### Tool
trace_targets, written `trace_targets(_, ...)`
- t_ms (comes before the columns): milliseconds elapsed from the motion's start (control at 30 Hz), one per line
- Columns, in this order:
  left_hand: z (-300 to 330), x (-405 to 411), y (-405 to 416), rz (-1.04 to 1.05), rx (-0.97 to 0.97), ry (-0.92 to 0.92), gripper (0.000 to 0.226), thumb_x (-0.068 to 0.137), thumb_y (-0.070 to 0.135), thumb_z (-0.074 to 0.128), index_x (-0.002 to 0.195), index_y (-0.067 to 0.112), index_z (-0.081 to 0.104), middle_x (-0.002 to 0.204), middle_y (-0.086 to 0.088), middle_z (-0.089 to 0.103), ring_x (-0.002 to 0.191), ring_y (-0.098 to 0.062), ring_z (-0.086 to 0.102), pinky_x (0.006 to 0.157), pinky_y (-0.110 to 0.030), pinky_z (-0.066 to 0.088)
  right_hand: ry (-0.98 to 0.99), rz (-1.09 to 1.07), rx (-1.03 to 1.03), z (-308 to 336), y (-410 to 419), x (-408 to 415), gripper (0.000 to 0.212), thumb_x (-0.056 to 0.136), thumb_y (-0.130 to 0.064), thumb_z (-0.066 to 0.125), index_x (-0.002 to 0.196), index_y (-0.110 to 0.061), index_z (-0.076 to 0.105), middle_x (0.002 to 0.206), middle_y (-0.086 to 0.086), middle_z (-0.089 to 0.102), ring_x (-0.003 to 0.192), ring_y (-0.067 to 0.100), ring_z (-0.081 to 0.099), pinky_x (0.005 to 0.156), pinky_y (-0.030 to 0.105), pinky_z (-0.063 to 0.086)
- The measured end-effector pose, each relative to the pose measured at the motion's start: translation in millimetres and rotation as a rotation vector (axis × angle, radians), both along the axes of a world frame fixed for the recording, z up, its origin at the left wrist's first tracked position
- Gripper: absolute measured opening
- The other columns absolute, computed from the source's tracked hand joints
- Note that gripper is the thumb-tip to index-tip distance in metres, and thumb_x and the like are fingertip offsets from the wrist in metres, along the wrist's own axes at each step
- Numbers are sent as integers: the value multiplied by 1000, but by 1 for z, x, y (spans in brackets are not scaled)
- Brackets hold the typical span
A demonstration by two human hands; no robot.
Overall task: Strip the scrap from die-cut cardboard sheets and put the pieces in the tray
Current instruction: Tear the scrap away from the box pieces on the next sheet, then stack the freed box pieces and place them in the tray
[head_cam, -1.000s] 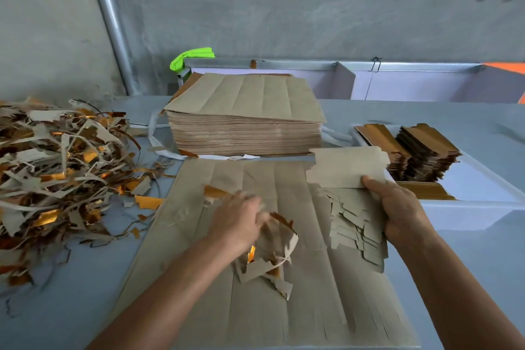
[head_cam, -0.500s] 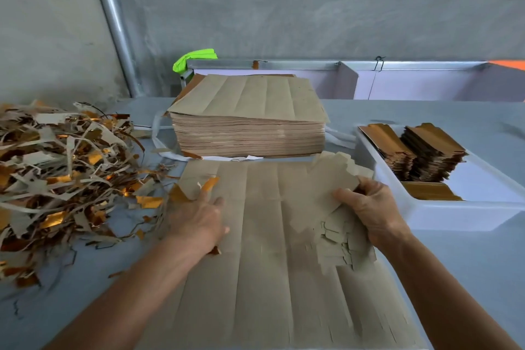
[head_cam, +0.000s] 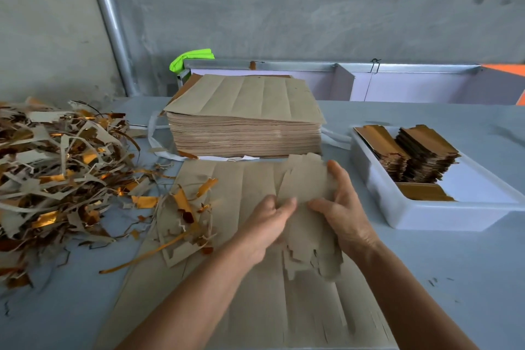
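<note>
Both hands are gripping one bundle of pieces point(head_cam: 308, 187) above the sheet point(head_cam: 255, 293): left hand point(head_cam: 267, 221) is pinching its lower-left edge, right hand point(head_cam: 341, 207) is curling around the right side, thumb on top. The bundle's jagged lower ends are hanging near the wrists. The sheet is lying flat on the table point(head_cam: 426, 278), in front of the stack point(head_cam: 247, 125). Loose scrap point(head_cam: 184, 224) is sitting on the sheet's left edge, beside the big scrap pile point(head_cam: 56, 167). The tray point(head_cam: 426, 216) is sitting right of the hands, holding gold-faced pieces point(head_cam: 420, 153) in stacks.
</note>
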State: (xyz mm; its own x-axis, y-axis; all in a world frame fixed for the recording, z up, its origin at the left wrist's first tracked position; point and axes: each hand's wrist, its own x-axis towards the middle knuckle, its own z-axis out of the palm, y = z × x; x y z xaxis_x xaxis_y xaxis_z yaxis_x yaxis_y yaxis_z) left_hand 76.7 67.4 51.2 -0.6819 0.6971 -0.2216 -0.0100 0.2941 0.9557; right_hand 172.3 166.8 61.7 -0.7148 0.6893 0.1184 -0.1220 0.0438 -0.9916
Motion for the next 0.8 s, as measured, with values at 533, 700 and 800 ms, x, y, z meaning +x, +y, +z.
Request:
trace_targets(533,-16,-14,-17,34,424,64,36,75,-7,71,100,19,66,93,4,74,87,-10,69,68,-18,53,29,26,63,-13,-16,-10,44,78,12,55,109,-18,57,105,4,68,100,18,62,80,25,52)
trace_targets(700,-21,-15,-15,13,398,41,45,73,4,74,110,25,59,102,3,72,98,-13,67,82,-29,54,-90,86,31,-25,-24,-18,41,85,5,52,113,-25,53,105,-4,66,90,-2,62,67,8,47)
trace_targets(800,-18,-16,-15,14,436,47,48,75,10,73,115,29,54,105,7,70,99,-8,65,81,-24,54,-83,50,59,-21,-22,-19,38,86,3,51,108,-29,50,101,-5,63,85,-8,59,67,9,46)
